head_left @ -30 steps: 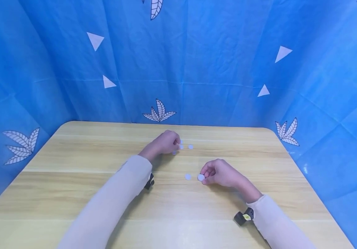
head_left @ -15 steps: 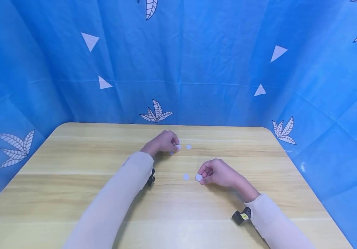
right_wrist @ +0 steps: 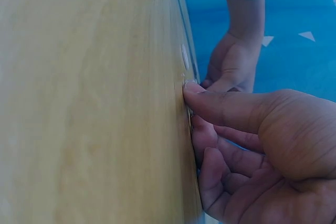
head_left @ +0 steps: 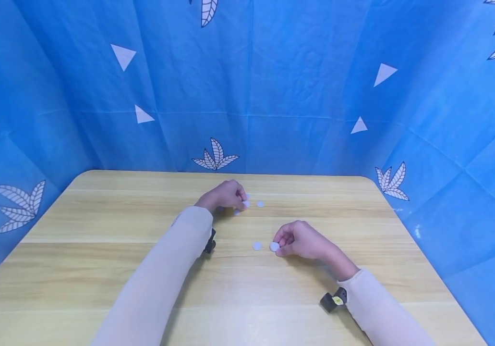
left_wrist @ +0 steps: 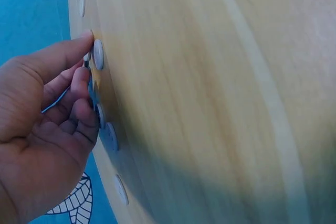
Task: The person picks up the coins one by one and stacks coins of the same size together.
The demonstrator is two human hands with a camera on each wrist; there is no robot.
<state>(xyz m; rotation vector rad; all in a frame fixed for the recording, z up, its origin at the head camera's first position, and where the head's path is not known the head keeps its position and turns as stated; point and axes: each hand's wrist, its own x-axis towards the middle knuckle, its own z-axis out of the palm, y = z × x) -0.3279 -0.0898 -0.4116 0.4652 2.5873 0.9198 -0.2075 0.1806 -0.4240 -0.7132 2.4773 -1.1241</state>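
My left hand (head_left: 225, 195), toward the back of the table, pinches a small white round disc (head_left: 246, 204) at its edges, thumb on the near side and fingers on the far side. Close about it lie more discs: one disc to the right (head_left: 260, 203), another just below the fingers (head_left: 236, 212), and several discs along the table in the left wrist view, such as this lower disc (left_wrist: 121, 189). Nearer the front, my right hand (head_left: 305, 240) holds a white disc (head_left: 275, 246) between thumb and fingertips, low at the tabletop. A single disc (head_left: 257, 245) lies flat just left of it.
The wood-grain table (head_left: 113, 278) has rounded back corners. A blue curtain (head_left: 299, 72) with white triangles and leaf prints hangs behind it and along both sides. Black wrist cameras, such as the right wrist's camera (head_left: 332, 300), sit under the light sleeves.
My left thumb and fingers have come onto a disc at the back, uncovering another disc beneath the hand. The right hand keeps its disc in place. The head view has turned slightly right.
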